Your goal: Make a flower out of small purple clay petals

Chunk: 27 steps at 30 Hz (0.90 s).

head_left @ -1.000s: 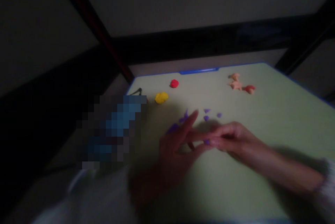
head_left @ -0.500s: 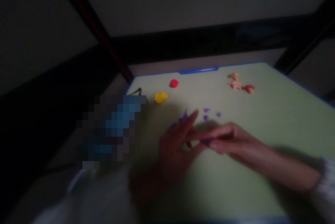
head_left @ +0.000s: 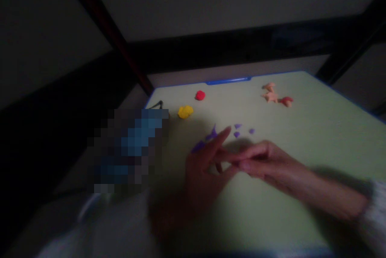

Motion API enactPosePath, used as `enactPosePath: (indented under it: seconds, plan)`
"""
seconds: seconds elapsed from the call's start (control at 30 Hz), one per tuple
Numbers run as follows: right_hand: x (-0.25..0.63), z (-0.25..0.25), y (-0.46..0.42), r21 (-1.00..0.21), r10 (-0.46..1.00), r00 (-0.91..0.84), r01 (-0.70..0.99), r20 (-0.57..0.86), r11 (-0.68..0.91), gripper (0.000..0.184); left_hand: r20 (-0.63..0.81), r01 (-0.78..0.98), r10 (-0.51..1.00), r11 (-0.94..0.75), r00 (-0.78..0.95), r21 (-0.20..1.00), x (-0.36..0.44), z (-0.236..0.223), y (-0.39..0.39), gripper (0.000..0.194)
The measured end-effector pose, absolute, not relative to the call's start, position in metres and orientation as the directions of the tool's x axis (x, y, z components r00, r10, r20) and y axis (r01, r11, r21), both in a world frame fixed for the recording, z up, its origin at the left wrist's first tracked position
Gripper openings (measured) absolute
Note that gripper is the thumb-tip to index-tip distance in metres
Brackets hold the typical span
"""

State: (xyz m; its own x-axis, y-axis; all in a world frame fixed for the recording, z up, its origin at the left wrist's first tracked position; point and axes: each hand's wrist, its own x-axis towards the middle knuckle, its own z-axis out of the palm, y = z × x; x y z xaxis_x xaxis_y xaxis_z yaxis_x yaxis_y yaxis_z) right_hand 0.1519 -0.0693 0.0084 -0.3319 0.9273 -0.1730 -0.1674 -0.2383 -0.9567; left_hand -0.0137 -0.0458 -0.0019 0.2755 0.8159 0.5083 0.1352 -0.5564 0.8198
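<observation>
My left hand [head_left: 205,173] and my right hand [head_left: 271,163] meet over the table, thumbs and fingertips pinched together. Half a second ago a bit of purple modelling clay showed between them; now the fingers cover it. Left index finger points up and away from the pinch. Just beyond the hands lie small purple clay pieces: a wedge [head_left: 238,126], a cone-like bit [head_left: 237,134] and another small bit [head_left: 251,131]. Past the left hand's knuckles are a spiky purple piece [head_left: 213,132] and a flat purple lump [head_left: 198,146], partly hidden.
A yellow clay lump [head_left: 185,112] and a red clay ball [head_left: 200,95] lie at the back left of the pale green table [head_left: 229,101]. At the back right sit a peach clay star-like shape [head_left: 271,96], a peach piece [head_left: 269,87] and a red-and-peach piece [head_left: 287,101]. Pixelation covers something bluish at left.
The left hand has shifted slightly right, uncovering more of the purple lump and spiky piece. The purple clay between the fingertips has gone out of sight behind the fingers.
</observation>
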Motion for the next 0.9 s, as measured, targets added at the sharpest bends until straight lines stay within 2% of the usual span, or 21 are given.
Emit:
enactPosePath:
  seconds: [0.1,0.2,0.37,0.9]
  plan:
    - [0.1533,0.0111,-0.069,-0.905,0.903,-0.355,-0.254,-0.242,-0.342,0.027,0.462,0.081,0.856,-0.49,0.232,0.868,-0.0142,-0.0015,-0.0434,0.063]
    - [0.1553,0.0112,-0.0686,-0.884,0.902,-0.331,-0.281,-0.277,-0.374,0.022,0.446,0.044,0.865,-0.467,0.228,0.883,-0.0153,-0.0023,-0.0418,0.066]
    - [0.1543,0.0112,-0.0687,-0.897,0.923,-0.278,-0.28,-0.266,-0.343,0.012,0.479,0.02,0.84,-0.5,0.254,0.866,-0.0147,-0.0032,-0.0415,0.067]
    - [0.1546,0.0121,-0.069,-0.927,0.931,-0.282,-0.226,-0.231,-0.298,0.012,0.481,-0.017,0.836,-0.495,0.265,0.869,-0.0171,-0.0035,-0.0428,0.07]
